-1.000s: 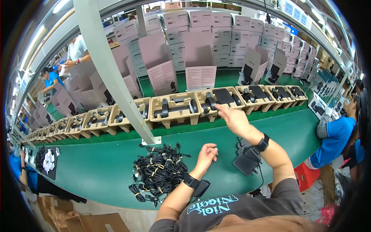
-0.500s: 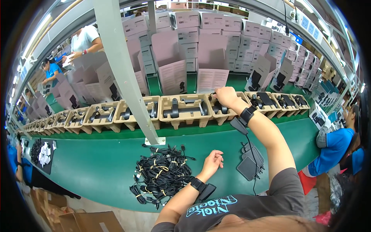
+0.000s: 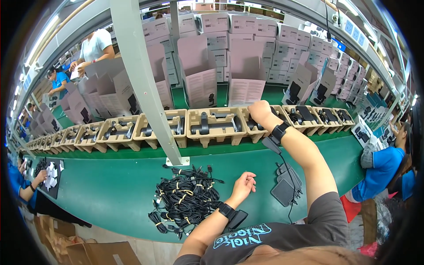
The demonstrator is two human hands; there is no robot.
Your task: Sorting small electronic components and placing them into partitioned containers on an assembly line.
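My right hand (image 3: 261, 114) reaches down into a tan moulded pulp tray (image 3: 248, 130) in the row, its fingers curled. They are turned away from me, so whatever they grip inside is hidden. Black parts lie in that tray and in the tray to its left (image 3: 216, 134), which holds a black stand-like part (image 3: 205, 123). On the green bench (image 3: 110, 176), my left hand (image 3: 244, 184) rests with loosely bent fingers and holds nothing. Beside it on the left is a heap of black cables (image 3: 187, 196) tied with pale bands. Several flat dark grey pads (image 3: 287, 187) lie to its right.
A grey metal post (image 3: 148, 84) stands on the bench left of my hands. Open pinkish boxes (image 3: 246, 88) line up behind the trays, with stacked cartons (image 3: 243, 25) farther back. Co-workers sit at the right (image 3: 383, 165) and far left (image 3: 20, 185). A dark cord runs beside my right arm.
The trays and the open boxes have shifted slightly right. My right hand has tipped deeper into its tray; my left has stayed put. The far-left co-worker's hand now reaches to the white pieces.
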